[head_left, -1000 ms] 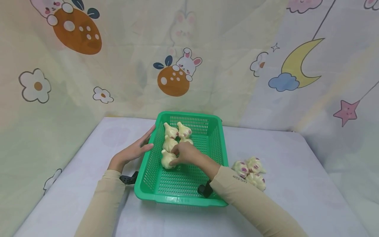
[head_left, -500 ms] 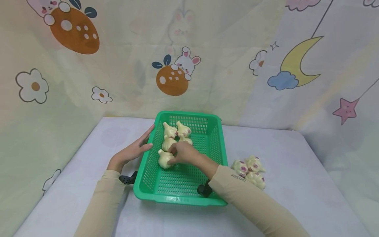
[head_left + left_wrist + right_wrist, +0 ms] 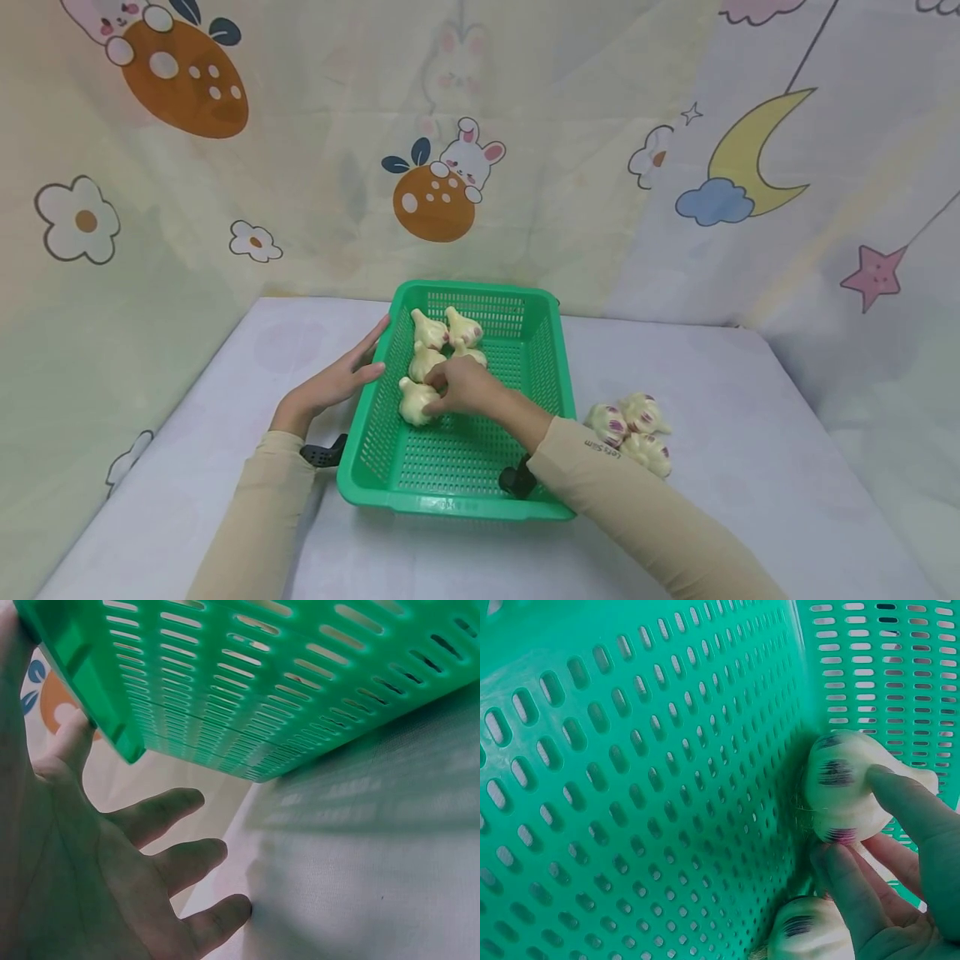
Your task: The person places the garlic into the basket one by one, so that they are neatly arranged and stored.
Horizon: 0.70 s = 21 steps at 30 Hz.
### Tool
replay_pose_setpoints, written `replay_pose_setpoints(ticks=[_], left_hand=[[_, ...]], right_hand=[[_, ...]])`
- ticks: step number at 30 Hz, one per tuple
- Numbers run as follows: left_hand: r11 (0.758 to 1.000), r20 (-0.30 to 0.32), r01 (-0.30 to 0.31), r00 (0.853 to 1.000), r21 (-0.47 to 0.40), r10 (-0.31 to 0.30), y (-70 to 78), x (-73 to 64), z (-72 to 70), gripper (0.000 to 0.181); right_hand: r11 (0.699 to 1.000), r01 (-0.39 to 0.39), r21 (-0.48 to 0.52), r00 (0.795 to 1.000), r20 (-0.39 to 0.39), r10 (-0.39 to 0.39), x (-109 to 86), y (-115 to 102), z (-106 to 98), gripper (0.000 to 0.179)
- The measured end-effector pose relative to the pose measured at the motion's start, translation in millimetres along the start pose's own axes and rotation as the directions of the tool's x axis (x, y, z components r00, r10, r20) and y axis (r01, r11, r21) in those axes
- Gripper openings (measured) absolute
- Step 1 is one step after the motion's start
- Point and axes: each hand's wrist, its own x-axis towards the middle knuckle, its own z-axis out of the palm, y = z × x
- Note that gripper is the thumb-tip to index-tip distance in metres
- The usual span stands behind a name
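Note:
My right hand [image 3: 471, 388] reaches into a green plastic basket [image 3: 457, 505] and pinches a pale garlic bulb [image 3: 415, 402] by the left wall. In the right wrist view the thumb lies on one side of this bulb [image 3: 847, 776], fingertips at its lower side, and purple streaks mark its skin. Beyond it, several more garlic bulbs [image 3: 430, 330] sit in two short columns; one is partly hidden by the hand. My left hand [image 3: 333, 382] rests against the basket's left rim. The left wrist view shows its fingers [image 3: 191, 862] spread, the lower ones apart from the slotted wall [image 3: 225, 682].
Three garlic bulbs [image 3: 647, 454] with purple marks lie clustered on the white-covered table [image 3: 720, 517] right of the basket, partly behind the right sleeve [image 3: 600, 475]. A printed cloth backdrop [image 3: 562, 167] rises behind the table. Black wrist cameras [image 3: 517, 481] sit close to the basket.
The garlic bulb in my right hand has shifted slightly left, closer to the basket's left wall. The left hand stays at the rim; the head view has drifted a little.

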Motion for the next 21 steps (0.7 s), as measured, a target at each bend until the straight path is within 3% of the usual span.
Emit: replay_pose_setpoints(ticks=[21], left_hand=[[1.0,-0.005,0.012,1.0,0.001,-0.012,0.3,-1.3,0.0,0.07]], right_hand=[[0.998,-0.049,-0.028,0.998,0.025,0.05,-0.9,-2.8,-0.7,0.038]])
